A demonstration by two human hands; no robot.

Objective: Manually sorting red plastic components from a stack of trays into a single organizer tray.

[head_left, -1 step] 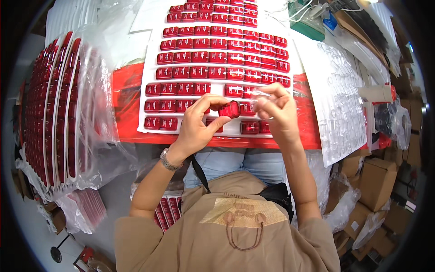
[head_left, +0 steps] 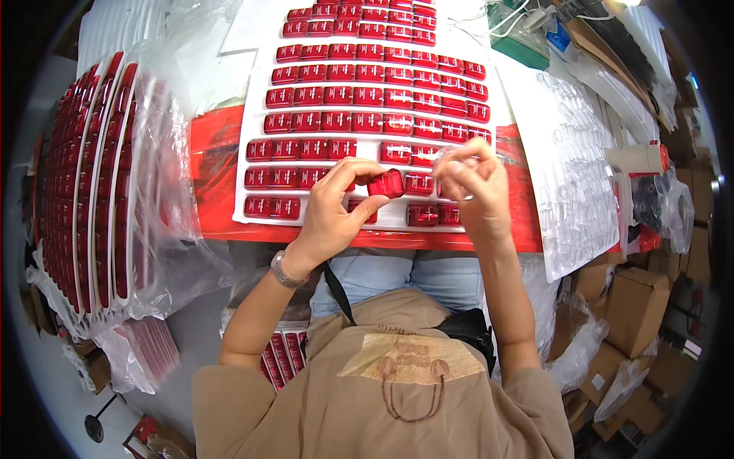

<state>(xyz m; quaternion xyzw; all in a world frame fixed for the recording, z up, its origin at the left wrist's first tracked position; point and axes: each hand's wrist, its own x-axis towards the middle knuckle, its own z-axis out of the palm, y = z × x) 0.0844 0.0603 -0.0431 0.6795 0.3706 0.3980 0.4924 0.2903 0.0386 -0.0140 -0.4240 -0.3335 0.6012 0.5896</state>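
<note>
My left hand (head_left: 330, 213) is closed, with thumb and fingers gripping a small glossy red bottle-like case (head_left: 386, 184) tilted over the white tray (head_left: 368, 151). Beside it, to the right, my right hand (head_left: 483, 195) is raised with its fingers curled together. A small clear plastic piece (head_left: 443, 159) shows at its fingertips, blurred, its kind hard to make out. Under both hands the tray holds many matching red cases (head_left: 336, 122) in rows, with gaps in the nearer rows. My hands hide some of these cases.
Wrapped upright trays of red cases (head_left: 88, 191) stand at the left. To the right lies a white sheet bearing clear plastic pieces (head_left: 566, 145). Red covering (head_left: 218, 161) shows on the table. Cardboard boxes (head_left: 637, 306) are stacked at the lower right.
My right hand has shifted slightly right, its fingers turning a little away from the red case. The left hand and its red case have hardly moved.
</note>
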